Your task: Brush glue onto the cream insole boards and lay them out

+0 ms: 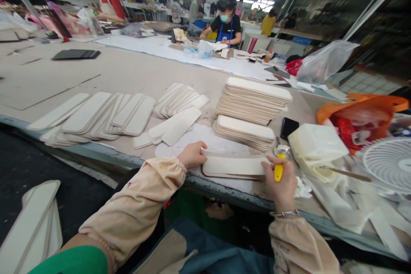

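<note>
In the head view, the pale strip [236, 165] lies at the near edge of the worktable [128, 72], its long axis running nearly from nine to three o'clock, over a matching rounded piece [229, 176] whose border shows at six o'clock. It spans the space between the hands, so neither is clearly nearer: the left hand [193, 155] is at its nine o'clock end, the right hand [282, 180] at its three o'clock end. The left thumb and forefinger are slightly apart by the strip's corner; whether they pinch it, I cannot tell. The right hand is closed around a yellow-handled tool [279, 168], with its fingertips also at the strip's end; how firmly they grip the strip is unclear. From the strip, a short stack [245, 130] sits near twelve o'clock, with a taller stack [253, 100] just beyond it. Loose fanned pieces [180, 126] lie toward ten o'clock, and a black phone [289, 128] toward one or two o'clock.
</note>
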Demonstrator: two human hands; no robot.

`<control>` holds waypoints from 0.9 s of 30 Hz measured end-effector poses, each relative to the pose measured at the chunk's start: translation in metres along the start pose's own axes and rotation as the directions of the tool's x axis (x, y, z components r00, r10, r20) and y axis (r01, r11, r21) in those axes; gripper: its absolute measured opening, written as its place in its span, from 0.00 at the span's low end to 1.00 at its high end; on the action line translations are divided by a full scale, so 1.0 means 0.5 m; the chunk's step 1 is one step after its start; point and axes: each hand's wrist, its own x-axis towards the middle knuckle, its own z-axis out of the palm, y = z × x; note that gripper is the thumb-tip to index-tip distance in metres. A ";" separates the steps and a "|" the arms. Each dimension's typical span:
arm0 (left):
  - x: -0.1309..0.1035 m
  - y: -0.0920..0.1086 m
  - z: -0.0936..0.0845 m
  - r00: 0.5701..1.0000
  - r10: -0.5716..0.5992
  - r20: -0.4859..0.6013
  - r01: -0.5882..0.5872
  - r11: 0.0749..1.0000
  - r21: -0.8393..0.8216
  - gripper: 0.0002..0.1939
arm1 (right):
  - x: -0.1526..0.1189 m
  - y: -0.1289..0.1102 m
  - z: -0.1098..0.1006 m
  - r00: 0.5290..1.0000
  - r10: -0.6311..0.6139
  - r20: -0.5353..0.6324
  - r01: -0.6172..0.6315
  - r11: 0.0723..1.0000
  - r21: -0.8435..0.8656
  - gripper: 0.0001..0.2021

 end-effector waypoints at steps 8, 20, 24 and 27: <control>0.002 0.001 0.012 1.000 0.013 0.001 -0.013 0.995 0.096 0.23 | -0.002 0.003 0.002 0.997 -0.069 0.031 0.072 0.990 -0.119 0.18; -0.015 0.003 0.003 0.999 -0.027 0.039 0.022 0.993 0.118 0.23 | -0.004 0.005 0.008 0.998 -0.021 0.058 0.026 0.995 -0.099 0.17; -0.020 0.004 0.009 0.998 -0.047 0.050 0.043 0.996 0.074 0.32 | -0.004 0.006 0.008 0.998 -0.033 0.055 0.038 0.996 -0.085 0.17; -0.020 0.006 0.014 0.998 -0.053 0.034 0.050 0.996 0.077 0.36 | -0.005 0.007 0.009 0.997 -0.030 0.064 0.036 0.995 -0.095 0.18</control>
